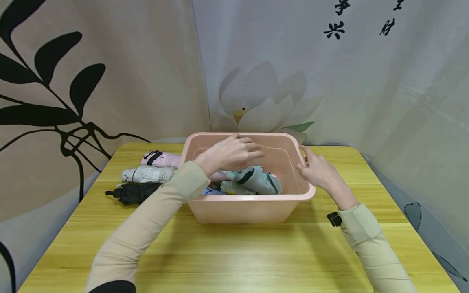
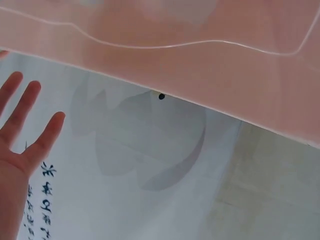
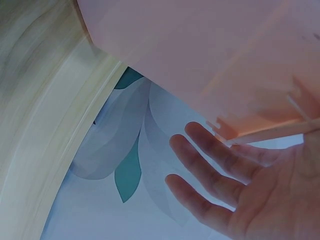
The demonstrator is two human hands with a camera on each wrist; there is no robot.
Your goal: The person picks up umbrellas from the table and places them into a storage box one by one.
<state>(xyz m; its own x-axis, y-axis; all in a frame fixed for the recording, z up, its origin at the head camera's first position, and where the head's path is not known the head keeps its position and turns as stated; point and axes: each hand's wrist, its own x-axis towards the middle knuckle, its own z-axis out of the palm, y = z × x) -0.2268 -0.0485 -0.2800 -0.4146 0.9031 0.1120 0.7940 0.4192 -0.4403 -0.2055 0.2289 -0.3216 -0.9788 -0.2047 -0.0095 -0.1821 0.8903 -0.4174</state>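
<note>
Beige sleeves (image 1: 124, 244), pink basin (image 1: 245, 210) beneath left fingers (image 1: 255, 155)

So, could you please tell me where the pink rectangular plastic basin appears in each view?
Head: the basin stands centrally on the yellow wooden table.
Left wrist: across the top.
Right wrist: top, centre to right.
Shared landmark: pale fabric backdrop with printed petals.

The tub (image 1: 242, 211) is pale pink. Umbrellas (image 1: 146, 175) left of it are lilac, white and black; the bundle (image 1: 263, 182) inside is grey-blue.
</note>
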